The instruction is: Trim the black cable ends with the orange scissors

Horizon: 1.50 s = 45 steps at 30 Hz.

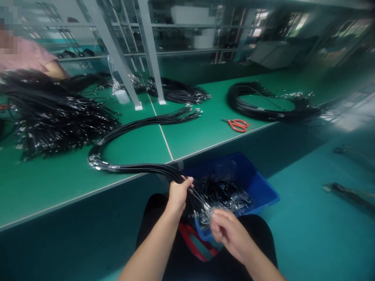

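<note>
**Gripping a cable bundle over a blue bin**

Sitting below the table edge, a blue rectangular plastic bin [260, 187] holds a tangle of short black wires with shiny metal ends [225, 193]. A long bundle of thin black cables [131, 168] loops across the green work table [58, 183] and drops off its edge to the person's lap, just left of the bin.

The left hand [178, 195] is closed round this bundle where it leaves the table, fingers wrapped over the strands. Below that grip the cables fan out into silver metal tips [202, 210], which lie between the two hands. The right hand [227, 230] is half curled, its fingertips pinched at those tips; blur hides exactly how many it has.

A pair of red-handled scissors [195, 244] rests on the lap under the hands. Farther off on the table lie orange-handled scissors [238, 125], a coiled ring of black cable [263, 103] and a large heap of black cables [52, 117], beside a co-worker's arm [55, 70].
</note>
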Available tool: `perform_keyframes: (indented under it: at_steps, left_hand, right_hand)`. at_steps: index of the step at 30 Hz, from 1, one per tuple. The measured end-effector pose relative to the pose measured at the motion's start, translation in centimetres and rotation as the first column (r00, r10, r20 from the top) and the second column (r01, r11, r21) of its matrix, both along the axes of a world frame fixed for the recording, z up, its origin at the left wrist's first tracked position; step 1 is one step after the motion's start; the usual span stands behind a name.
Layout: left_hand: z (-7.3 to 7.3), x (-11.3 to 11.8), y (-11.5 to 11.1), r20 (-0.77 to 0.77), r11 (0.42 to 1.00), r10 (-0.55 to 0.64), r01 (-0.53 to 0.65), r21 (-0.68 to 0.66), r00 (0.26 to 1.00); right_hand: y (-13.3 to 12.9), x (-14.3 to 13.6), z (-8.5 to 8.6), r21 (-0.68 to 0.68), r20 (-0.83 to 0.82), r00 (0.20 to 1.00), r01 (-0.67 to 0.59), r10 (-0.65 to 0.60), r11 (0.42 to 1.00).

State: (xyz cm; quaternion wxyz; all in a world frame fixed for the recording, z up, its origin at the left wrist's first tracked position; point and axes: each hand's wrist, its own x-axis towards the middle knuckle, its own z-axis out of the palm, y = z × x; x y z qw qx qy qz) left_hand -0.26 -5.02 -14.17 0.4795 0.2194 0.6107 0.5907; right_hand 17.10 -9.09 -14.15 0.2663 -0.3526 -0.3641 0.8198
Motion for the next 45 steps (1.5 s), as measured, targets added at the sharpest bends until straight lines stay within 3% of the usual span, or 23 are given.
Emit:
perform_keyframes:
  at_steps: [4,10,17,25,30,37,41,45]
  left_hand:
    - [0.0,0.2,0.4,0.042,1.0,-0.006,0.007,0.0,0.999]
    - [0.3,0.4,0.4,0.036,1.0,0.005,-0.005,-0.003,0.999]
    - [0.3,0.7,1.2,0.06,0.999,0.039,-0.039,-0.003,0.997]
    - [0.4,0.5,1.1,0.095,1.0,0.031,-0.031,-0.005,0.995]
    - [1.4,-0.4,0.0,0.155,0.996,-0.089,0.091,-0.003,0.984]
    - [2.7,-1.7,-4.3,0.181,0.927,-0.34,0.361,-0.101,0.923]
    - [3.6,-1.5,-5.3,0.202,0.906,-0.388,0.412,-0.094,0.899]
    - [4.2,-0.6,-4.7,0.197,0.911,-0.386,0.406,-0.075,0.901]
  right_hand:
    - [0.0,1.0,-0.4,-0.04,-0.027,0.999,0.028,-0.03,0.999]
    - [0.4,-1.1,-0.6,-0.006,0.018,0.999,0.035,-0.035,0.999]
    - [0.1,0.1,-0.7,0.03,0.095,0.993,0.07,-0.072,0.997]
    - [0.0,-1.4,-0.3,0.029,0.076,0.996,0.042,-0.044,0.999]
    - [-0.4,1.4,-0.9,-0.089,0.005,0.998,0.064,-0.064,0.994]
    - [0.3,2.1,-1.7,-0.153,-0.025,0.991,0.126,-0.131,0.98]
    - [0.1,2.5,-1.7,-0.149,-0.002,0.989,0.148,-0.15,0.978]
    - [-0.5,2.8,-1.5,-0.121,0.037,0.985,0.17,-0.166,0.978]
